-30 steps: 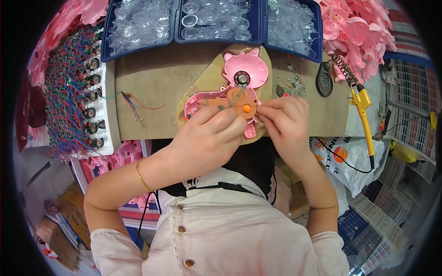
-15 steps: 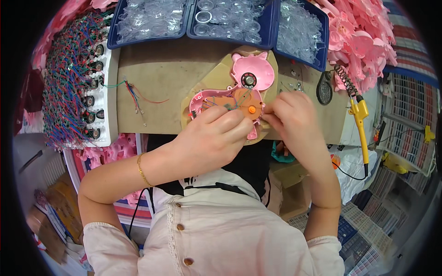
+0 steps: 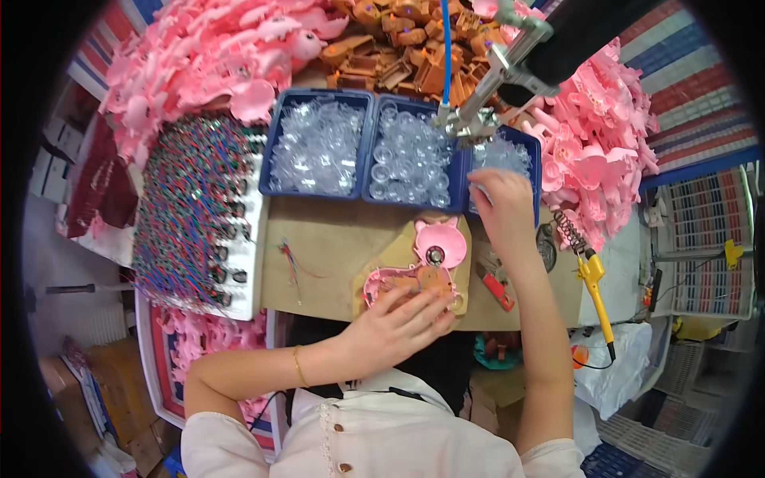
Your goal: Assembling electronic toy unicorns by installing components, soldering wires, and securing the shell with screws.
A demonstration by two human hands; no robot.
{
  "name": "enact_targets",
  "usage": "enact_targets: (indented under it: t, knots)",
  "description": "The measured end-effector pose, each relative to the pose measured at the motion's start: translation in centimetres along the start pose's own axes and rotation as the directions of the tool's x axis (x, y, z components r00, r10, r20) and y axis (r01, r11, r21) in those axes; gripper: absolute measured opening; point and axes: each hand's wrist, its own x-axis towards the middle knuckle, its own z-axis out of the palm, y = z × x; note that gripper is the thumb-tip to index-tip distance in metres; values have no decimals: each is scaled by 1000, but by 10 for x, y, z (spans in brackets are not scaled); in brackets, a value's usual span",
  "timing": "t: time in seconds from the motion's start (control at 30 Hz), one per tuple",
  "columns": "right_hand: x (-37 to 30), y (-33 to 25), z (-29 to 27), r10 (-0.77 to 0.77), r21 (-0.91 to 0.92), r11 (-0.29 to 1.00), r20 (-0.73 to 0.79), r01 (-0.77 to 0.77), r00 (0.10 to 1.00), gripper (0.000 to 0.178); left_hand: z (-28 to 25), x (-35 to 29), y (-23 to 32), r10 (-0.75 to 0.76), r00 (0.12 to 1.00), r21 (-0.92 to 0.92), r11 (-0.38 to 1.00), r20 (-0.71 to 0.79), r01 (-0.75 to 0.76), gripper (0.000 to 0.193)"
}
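My left hand (image 3: 402, 323) lies over the near part of a pink toy shell (image 3: 381, 280), fingers stretched out and slightly spread. Inside the shell is an orange-brown plastic part (image 3: 434, 277), partly covered by my fingers. The shell's eared round end holds a small round speaker (image 3: 435, 255). A tan shaped board (image 3: 368, 267) supports the shell. My right hand (image 3: 506, 203) reaches over the front of the right blue bin (image 3: 535, 159), thumb and index finger apart. Small clear plastic parts (image 3: 500, 155) fill that bin; nothing shows in the hand.
Two more blue bins (image 3: 368, 143) hold clear parts. Wired speakers (image 3: 187, 215) crowd a white tray at left. Pink shells (image 3: 594, 151) and brown parts (image 3: 390, 60) are heaped behind. A metal fixture (image 3: 494, 80) overhangs. A red-handled tool (image 3: 496, 288) and yellow soldering iron (image 3: 594, 287) are at right.
My right hand has left the toy shell and moved forward to the right bin. My left hand has loosened from closed fingers to lying flat on the shell. The view has tilted farther forward.
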Motion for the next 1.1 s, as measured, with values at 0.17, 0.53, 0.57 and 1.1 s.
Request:
enact_targets:
  t: [0.17,0.53,0.57,1.1]
  knots:
    - [50,13,31,54,-501,859,300,109,952,16,-40,2,-20,-113,992,-77,990,61,118,48]
    - [-55,-10,-15,421,608,713,25,-348,907,11,-122,-32,-332,-741,671,646,501,-22,575,62]
    - [-71,-15,-21,416,646,650,137,-400,899,12,-119,-36,-344,-775,631,676,460,-9,575,58]
    - [-145,-68,-34,368,268,874,180,-405,912,26,-100,-97,-132,-965,251,-991,101,-76,92,88]
